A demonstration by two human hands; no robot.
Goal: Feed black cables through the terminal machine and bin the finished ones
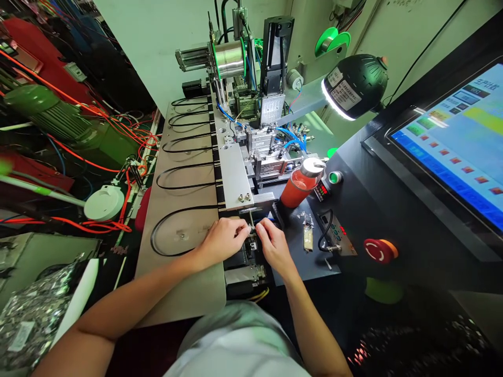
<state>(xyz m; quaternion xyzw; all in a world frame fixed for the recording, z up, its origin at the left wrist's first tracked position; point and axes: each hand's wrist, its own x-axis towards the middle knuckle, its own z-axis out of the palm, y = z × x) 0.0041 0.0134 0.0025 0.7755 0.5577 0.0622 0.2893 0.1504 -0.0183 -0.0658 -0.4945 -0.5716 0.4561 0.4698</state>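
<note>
My left hand (225, 238) is closed at the front end of the machine's metal rail (234, 178), its thumb and fingers pinched together. Close beside it on the right, my right hand (274, 245) is also closed, thumb against fingertips. Whatever lies between the fingertips is too small to make out. A thin metal piece (252, 217) stands between the two hands. Looped black cables (184, 209) lie on the beige plate (196, 290) to the left, their ends at the rail. Below the fingertips is a small dark metal fixture (249, 254).
A red bottle (296, 186) stands right of the rail, near a small transparent packet (308, 235). Further right are a red stop button (380, 251) and a screen (459, 136). A lamp (356, 86) hangs above; a wire spool (230, 59) sits at the back.
</note>
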